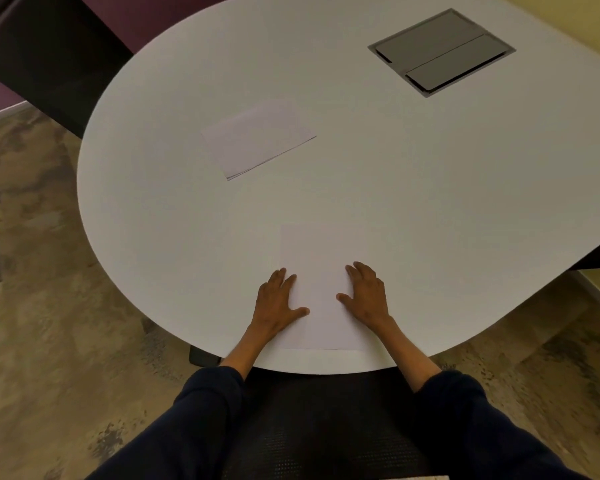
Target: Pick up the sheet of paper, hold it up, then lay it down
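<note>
A white sheet of paper (317,265) lies flat on the white table (430,188), close to the near edge and straight in front of me. My left hand (277,299) rests flat on the sheet's left edge, fingers straight and thumb spread onto the paper. On the right edge my right hand (366,296) lies the same way, palm down with fingers extended. Neither hand grips the paper.
A small stack of white sheets (258,138) lies farther back, left of centre. A grey metal cable hatch (440,51) is set into the table at the far right. A dark chair (49,60) stands at the far left; my own seat is under me.
</note>
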